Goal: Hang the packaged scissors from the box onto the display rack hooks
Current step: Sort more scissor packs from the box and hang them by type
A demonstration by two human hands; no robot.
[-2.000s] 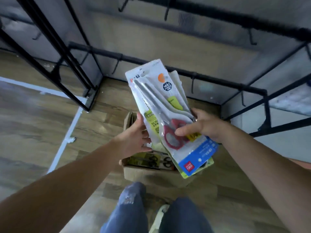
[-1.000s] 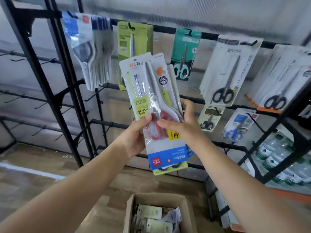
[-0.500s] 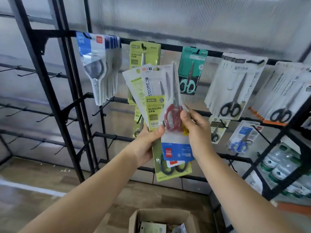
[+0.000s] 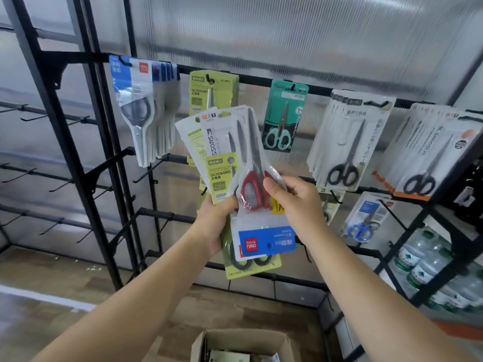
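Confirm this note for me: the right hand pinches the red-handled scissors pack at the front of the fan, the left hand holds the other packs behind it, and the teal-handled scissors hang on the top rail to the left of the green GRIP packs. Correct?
Not quite. In the head view the teal-handled scissors hang on the top rail to the right of the green GRIP packs, not the left. The rest stands: the right hand pinches the red-handled scissors pack in front, and the left hand holds the other packs behind it.

Bright diffuse backlight, soft focus, bowed edges.
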